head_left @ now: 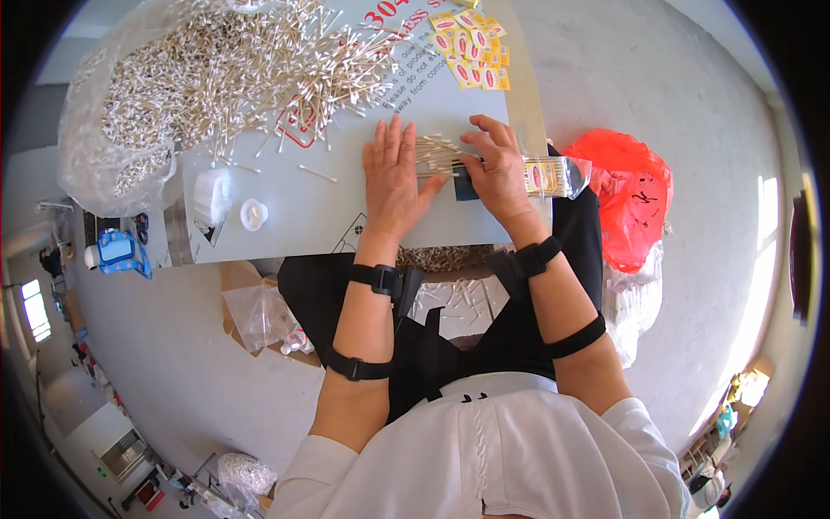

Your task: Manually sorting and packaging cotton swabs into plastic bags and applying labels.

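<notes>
A small bundle of cotton swabs (435,154) lies on the sheet-covered table between my two hands. My left hand (393,177) rests flat at the bundle's left side, fingers stretched out, its thumb pointing toward the swabs' near side. At the other end is my right hand (500,173), fingers bent and spread, with the thumb and index tips against the swab ends. A dark block (465,185) sits partly under the right hand. Just right of that hand lies a clear packet of swabs (546,176) with a yellow label, at the table's right edge.
A large heap of loose swabs (216,78) spills from a clear bag at the far left. Yellow-and-white labels (474,48) lie at the far right. A white container (213,195) and small round cup (253,214) stand near left. A red plastic bag (627,195) hangs beyond the right edge.
</notes>
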Demonstrator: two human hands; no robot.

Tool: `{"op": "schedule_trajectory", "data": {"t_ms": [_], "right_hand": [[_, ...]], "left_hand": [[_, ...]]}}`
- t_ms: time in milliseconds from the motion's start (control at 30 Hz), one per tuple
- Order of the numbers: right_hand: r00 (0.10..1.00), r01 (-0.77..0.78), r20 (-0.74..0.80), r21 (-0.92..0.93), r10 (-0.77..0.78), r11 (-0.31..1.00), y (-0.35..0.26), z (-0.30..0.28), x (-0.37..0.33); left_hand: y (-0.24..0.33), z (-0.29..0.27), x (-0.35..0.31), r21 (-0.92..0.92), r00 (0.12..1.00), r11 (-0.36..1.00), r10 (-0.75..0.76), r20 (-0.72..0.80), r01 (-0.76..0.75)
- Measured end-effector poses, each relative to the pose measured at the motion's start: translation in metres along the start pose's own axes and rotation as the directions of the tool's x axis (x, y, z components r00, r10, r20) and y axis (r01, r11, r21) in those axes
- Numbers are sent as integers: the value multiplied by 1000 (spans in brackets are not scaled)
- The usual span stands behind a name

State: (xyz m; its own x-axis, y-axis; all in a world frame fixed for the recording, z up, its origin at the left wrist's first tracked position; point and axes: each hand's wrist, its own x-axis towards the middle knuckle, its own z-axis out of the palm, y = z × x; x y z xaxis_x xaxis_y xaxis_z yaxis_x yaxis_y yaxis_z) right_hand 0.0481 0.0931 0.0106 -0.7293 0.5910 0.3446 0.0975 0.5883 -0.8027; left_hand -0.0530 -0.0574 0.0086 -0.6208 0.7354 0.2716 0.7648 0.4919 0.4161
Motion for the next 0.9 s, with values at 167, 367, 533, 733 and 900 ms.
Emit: {"op": "schedule_trajectory", "data": {"t_ms": [167,367,533,733,900], "right_hand": [[992,71,113,-184,-51,980,0,0,8],[984,-88,152,-66,97,994,5,-11,16],[984,-91,156,-6,91,996,-3,-24,14],[973,-87,218,68,70,994,-22,-31,3],[954,-301,79,261,291,917,-18,-20,-19]], "left_hand": [[2,0,1,123,974,992,-34,223,6],[2,1,0,58,989,998,-23,146,15],[6,-7,2,-46,986,998,35,-162,-43],[16,-23,1,-99,983,987,115,-144,-130],[11,-26,-26,-65,989,989,128,-71,-132]]}}
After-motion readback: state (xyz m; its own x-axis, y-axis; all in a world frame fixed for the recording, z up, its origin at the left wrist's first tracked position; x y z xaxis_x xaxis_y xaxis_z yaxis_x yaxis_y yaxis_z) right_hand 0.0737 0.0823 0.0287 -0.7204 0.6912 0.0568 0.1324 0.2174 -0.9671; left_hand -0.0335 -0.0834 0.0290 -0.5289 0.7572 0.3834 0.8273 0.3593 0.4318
